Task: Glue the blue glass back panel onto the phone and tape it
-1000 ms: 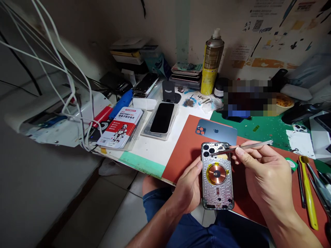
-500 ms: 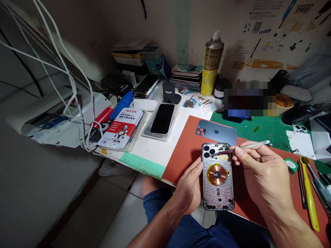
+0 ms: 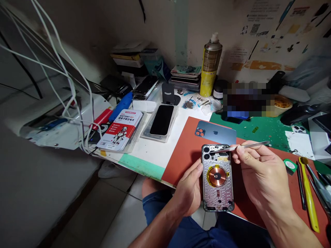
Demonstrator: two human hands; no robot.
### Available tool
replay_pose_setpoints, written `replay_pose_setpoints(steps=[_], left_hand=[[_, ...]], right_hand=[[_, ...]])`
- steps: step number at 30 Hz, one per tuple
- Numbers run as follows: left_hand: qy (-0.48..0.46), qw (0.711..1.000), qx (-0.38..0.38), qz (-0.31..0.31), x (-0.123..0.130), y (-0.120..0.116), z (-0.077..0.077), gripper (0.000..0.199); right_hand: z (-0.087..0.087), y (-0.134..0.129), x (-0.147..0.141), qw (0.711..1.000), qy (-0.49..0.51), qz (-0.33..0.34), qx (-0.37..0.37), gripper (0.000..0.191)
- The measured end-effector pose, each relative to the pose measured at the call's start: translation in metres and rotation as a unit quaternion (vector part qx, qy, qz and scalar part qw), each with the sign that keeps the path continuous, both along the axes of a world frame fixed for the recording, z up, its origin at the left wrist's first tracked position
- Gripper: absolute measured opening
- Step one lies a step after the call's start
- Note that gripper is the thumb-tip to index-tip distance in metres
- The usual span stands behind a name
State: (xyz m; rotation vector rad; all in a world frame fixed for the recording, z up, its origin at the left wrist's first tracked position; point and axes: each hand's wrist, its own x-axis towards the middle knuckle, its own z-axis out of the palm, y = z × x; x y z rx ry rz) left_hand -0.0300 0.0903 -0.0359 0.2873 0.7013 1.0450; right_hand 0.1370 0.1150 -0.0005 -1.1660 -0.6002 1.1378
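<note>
My left hand grips the left edge of an opened smartphone, its back off and facing up. Bare metal, a round copper charging coil and camera lenses at the top left are exposed. Between the thumb and fingers of my right hand is a slim metal pry tool. Its thin tip is over the camera lenses; whether it touches them I cannot tell. Just beyond the phone lies a blue glass back cover with a camera cutout, on a reddish-brown mat.
Further left, a dark-screened phone rests on a clear case beside a battery box. A spray can stands at the back. To the right are a yellow brush, a green round-labelled item and several tools. White cables hang at left.
The pry tool's tip has shifted slightly up and right across the camera lenses, and the tool has turned a little in my right hand. My left hand keeps its hold on the phone.
</note>
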Motion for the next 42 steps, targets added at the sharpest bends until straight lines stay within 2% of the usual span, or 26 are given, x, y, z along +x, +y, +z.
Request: replay_pose_setpoints(steps=[13,22,29,32,36,39,42], left_hand=[[-0.005,1.0,0.004,-0.013,0.0,0.0,-0.001,0.047],[0.001,1.0,-0.03,0.009,-0.001,-0.002,-0.005,0.047],[-0.002,0.999,-0.029,0.015,-0.001,-0.001,-0.005,0.049],[0.005,0.999,-0.029,0.022,0.0,-0.001,-0.005,0.047],[0.008,0.999,-0.031,0.03,0.0,-0.001,-0.008,0.046],[0.015,0.998,-0.041,0.037,-0.002,-0.001,-0.01,0.051],[0.044,0.994,-0.079,0.059,-0.003,0.0,-0.01,0.057]], right_hand=[[0.002,-0.004,0.007,0.998,0.043,-0.055,0.008,0.036],[-0.003,-0.018,0.027,0.991,0.097,-0.087,-0.019,0.029],[-0.002,-0.03,0.042,0.972,0.166,-0.162,-0.04,0.033],[-0.005,-0.039,0.05,0.974,0.159,-0.157,-0.026,0.032],[-0.009,-0.055,0.066,0.982,0.127,-0.138,0.007,0.02],[-0.009,-0.06,0.073,0.98,0.11,-0.167,0.017,0.019],[-0.009,-0.058,0.073,0.974,0.095,-0.206,0.001,0.025]])
